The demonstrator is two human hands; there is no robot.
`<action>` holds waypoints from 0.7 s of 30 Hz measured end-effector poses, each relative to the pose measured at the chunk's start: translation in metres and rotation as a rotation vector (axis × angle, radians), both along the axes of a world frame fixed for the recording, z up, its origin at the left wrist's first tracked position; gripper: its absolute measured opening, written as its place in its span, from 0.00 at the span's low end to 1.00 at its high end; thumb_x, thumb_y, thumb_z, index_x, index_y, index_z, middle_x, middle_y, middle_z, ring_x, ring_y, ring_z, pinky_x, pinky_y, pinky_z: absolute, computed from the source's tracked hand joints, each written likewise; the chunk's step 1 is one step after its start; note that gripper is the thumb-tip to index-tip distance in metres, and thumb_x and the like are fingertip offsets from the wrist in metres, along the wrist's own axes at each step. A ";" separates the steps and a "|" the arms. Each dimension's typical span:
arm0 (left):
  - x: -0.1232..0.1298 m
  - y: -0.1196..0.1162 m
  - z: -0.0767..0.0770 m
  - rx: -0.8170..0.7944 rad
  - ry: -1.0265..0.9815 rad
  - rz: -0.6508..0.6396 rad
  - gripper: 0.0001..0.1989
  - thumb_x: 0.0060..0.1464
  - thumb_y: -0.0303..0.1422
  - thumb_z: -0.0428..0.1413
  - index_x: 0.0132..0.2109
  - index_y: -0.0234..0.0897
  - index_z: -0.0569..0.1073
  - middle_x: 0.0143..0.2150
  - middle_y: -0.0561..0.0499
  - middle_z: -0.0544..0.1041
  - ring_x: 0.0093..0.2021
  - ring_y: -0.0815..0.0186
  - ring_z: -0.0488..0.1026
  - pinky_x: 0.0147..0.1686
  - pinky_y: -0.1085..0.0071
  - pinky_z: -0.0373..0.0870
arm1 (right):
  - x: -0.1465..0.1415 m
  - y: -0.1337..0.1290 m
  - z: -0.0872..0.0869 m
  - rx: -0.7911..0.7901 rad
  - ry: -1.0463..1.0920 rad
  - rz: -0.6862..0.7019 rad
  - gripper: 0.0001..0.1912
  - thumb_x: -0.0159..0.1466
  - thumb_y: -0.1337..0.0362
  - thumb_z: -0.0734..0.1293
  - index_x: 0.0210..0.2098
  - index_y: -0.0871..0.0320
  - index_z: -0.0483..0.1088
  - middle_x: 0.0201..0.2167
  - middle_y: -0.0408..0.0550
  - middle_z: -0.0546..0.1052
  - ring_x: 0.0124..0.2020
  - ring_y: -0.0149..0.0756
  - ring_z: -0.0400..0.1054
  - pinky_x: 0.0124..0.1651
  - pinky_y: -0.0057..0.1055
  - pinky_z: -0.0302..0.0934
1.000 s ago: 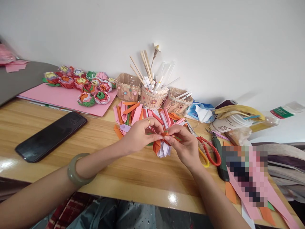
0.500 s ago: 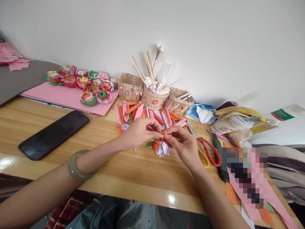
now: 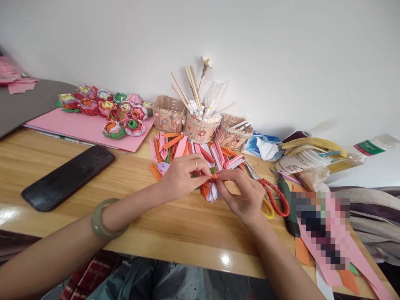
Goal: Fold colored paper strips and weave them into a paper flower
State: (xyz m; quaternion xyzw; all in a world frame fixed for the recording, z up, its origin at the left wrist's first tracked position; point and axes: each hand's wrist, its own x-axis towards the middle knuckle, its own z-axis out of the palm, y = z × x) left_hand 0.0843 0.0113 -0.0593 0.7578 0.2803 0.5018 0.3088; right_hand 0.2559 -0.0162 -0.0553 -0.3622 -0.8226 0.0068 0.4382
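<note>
At your ten o'clock lies a black phone (image 3: pixel 68 178); at eleven, paper flowers (image 3: pixel 117 115) cluster on a pink sheet (image 3: pixel 84 129), perhaps to spare working space. At twelve, folded paper strips (image 3: pixel 179 146) lie just beyond your hands, likely for easy reach. Your left hand (image 3: pixel 184 175) pinches the orange-and-lilac paper piece (image 3: pixel 212 192), seemingly steadying it. Your right hand (image 3: pixel 245 191) has fingertips at its orange edge; whether they grip cannot be told. At one, red-handled scissors (image 3: pixel 278 204) lie near.

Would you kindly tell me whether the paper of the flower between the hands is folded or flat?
Folded: the paper flower between left hand and right hand shows creased, angular orange and lilac layers.
</note>
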 end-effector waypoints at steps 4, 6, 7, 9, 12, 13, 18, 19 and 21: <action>-0.002 0.000 -0.007 0.181 0.119 0.022 0.07 0.51 0.26 0.52 0.28 0.37 0.72 0.27 0.52 0.72 0.29 0.71 0.69 0.29 0.74 0.67 | 0.000 -0.001 -0.001 -0.035 0.048 0.002 0.10 0.54 0.75 0.65 0.32 0.55 0.67 0.29 0.46 0.76 0.32 0.34 0.72 0.34 0.30 0.66; -0.004 0.000 -0.009 0.186 0.168 0.020 0.05 0.51 0.28 0.52 0.30 0.39 0.73 0.28 0.51 0.73 0.29 0.70 0.70 0.30 0.74 0.67 | 0.000 -0.001 -0.001 -0.068 0.085 -0.003 0.09 0.54 0.75 0.65 0.30 0.55 0.67 0.29 0.46 0.76 0.33 0.35 0.72 0.35 0.31 0.66; -0.004 0.000 -0.008 0.182 0.166 0.001 0.05 0.51 0.28 0.52 0.31 0.39 0.73 0.29 0.51 0.74 0.30 0.70 0.71 0.31 0.74 0.68 | -0.001 -0.001 -0.002 -0.083 0.108 -0.009 0.09 0.54 0.75 0.65 0.30 0.56 0.67 0.29 0.46 0.76 0.33 0.35 0.72 0.36 0.31 0.66; -0.005 0.000 -0.005 0.119 0.090 -0.039 0.07 0.52 0.28 0.51 0.35 0.38 0.73 0.33 0.50 0.75 0.33 0.69 0.72 0.33 0.73 0.69 | -0.001 -0.001 -0.003 -0.097 0.161 -0.029 0.08 0.54 0.75 0.65 0.30 0.56 0.67 0.29 0.46 0.76 0.33 0.35 0.72 0.36 0.32 0.66; -0.005 0.002 0.003 -0.169 -0.065 -0.008 0.09 0.54 0.30 0.50 0.41 0.37 0.72 0.37 0.48 0.75 0.35 0.68 0.73 0.34 0.72 0.71 | -0.001 -0.001 -0.004 -0.089 0.195 -0.055 0.08 0.54 0.74 0.64 0.30 0.55 0.66 0.28 0.45 0.75 0.33 0.36 0.72 0.37 0.34 0.66; -0.004 0.003 0.004 -0.280 -0.072 -0.005 0.09 0.54 0.31 0.50 0.41 0.36 0.72 0.37 0.48 0.75 0.35 0.68 0.73 0.34 0.72 0.71 | -0.001 0.000 -0.004 -0.084 0.188 -0.050 0.08 0.55 0.74 0.64 0.30 0.55 0.66 0.28 0.45 0.75 0.33 0.36 0.71 0.37 0.34 0.66; 0.000 0.007 0.004 -0.584 -0.023 -0.126 0.08 0.49 0.31 0.54 0.38 0.35 0.74 0.35 0.50 0.77 0.35 0.66 0.74 0.34 0.70 0.72 | -0.001 0.003 -0.003 0.009 0.110 0.013 0.10 0.55 0.76 0.63 0.31 0.54 0.66 0.30 0.46 0.75 0.35 0.37 0.70 0.37 0.36 0.66; 0.000 0.007 0.004 -0.603 -0.037 -0.133 0.08 0.48 0.30 0.55 0.37 0.35 0.74 0.34 0.50 0.77 0.34 0.67 0.74 0.34 0.71 0.72 | -0.001 0.003 -0.003 0.034 0.086 0.008 0.10 0.55 0.76 0.64 0.31 0.54 0.66 0.30 0.46 0.75 0.36 0.37 0.70 0.38 0.36 0.65; 0.001 0.007 0.003 -0.599 -0.053 -0.122 0.05 0.48 0.29 0.55 0.34 0.35 0.73 0.32 0.51 0.76 0.33 0.68 0.73 0.33 0.71 0.71 | -0.001 0.003 -0.002 0.072 0.049 -0.046 0.09 0.55 0.75 0.64 0.31 0.53 0.67 0.32 0.47 0.74 0.36 0.38 0.68 0.38 0.37 0.63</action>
